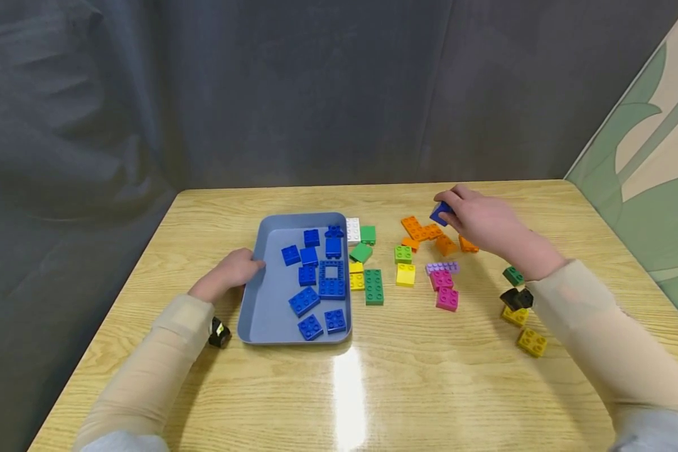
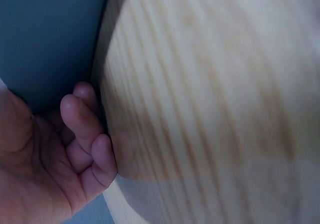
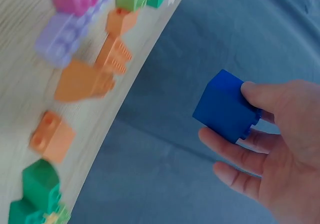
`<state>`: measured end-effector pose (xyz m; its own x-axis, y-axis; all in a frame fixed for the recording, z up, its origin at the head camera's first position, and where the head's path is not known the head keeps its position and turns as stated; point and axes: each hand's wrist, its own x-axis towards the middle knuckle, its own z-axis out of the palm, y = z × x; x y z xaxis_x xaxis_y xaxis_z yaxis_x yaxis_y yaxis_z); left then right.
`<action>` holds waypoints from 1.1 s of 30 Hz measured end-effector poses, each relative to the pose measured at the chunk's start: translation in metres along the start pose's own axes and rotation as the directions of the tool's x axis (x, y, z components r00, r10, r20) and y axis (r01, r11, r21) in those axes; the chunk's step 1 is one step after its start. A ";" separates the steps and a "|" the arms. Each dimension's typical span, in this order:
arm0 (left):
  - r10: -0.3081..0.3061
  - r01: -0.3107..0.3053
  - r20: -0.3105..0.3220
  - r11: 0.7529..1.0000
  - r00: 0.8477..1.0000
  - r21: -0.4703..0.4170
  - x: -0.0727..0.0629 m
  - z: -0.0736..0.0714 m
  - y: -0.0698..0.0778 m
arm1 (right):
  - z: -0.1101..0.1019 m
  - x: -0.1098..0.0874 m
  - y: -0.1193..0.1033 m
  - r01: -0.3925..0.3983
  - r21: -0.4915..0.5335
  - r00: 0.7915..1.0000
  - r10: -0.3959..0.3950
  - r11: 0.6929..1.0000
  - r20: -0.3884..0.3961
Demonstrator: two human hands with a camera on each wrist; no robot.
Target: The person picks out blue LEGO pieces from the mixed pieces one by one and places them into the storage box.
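Note:
My right hand (image 1: pixel 480 220) pinches a blue building brick (image 3: pixel 227 106) between thumb and fingers, its studs turned toward the palm in the right wrist view. The hand is raised at the far right of the table, close over the orange bricks (image 1: pixel 412 227). At the left side of a grey-blue tray (image 1: pixel 250 314), my left hand (image 1: pixel 234 269) grips the rim, thumb on the edge. The left wrist view shows its curled fingers (image 2: pixel 82 119) against the tray's outer wall. Several blue bricks (image 1: pixel 304 301) lie inside the tray, mostly toward its right half.
Right of the tray lie white (image 1: pixel 353 231), green (image 1: pixel 374 287) and yellow bricks (image 1: pixel 405 275). Pink bricks (image 1: pixel 447 299) and a lilac brick (image 1: pixel 442 268) sit further right. Dark green (image 1: pixel 513 276) and yellow bricks (image 1: pixel 532 343) lie by my right forearm. A dark curtain (image 1: pixel 316 94) hangs behind the table.

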<state>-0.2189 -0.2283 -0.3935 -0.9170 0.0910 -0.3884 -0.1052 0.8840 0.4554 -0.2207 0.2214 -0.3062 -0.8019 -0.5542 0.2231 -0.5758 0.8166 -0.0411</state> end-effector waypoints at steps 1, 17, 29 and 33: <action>-0.001 0.001 0.000 1.000 1.000 0.001 0.000 0.000 0.000 | 0.001 0.003 -0.003 0.016 -0.001 1.000 -0.016 1.000 -0.005; -0.003 0.003 -0.005 1.000 1.000 -0.022 0.000 0.002 0.001 | 0.017 0.054 -0.055 0.126 0.081 0.985 -0.135 0.989 0.109; 0.019 -0.019 -0.010 1.000 1.000 0.004 0.001 0.000 0.001 | 0.039 0.088 -0.093 0.244 0.126 0.959 -0.258 0.962 0.115; 0.026 -0.026 -0.014 1.000 1.000 -0.009 0.000 0.001 0.001 | 0.046 0.096 -0.107 0.283 0.129 0.949 -0.297 0.950 0.105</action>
<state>-0.2185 -0.2270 -0.3934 -0.9247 0.1078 -0.3652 -0.0844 0.8772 0.4726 -0.2436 0.0731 -0.3246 -0.6071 -0.7852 0.1220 -0.7946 0.5986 -0.1017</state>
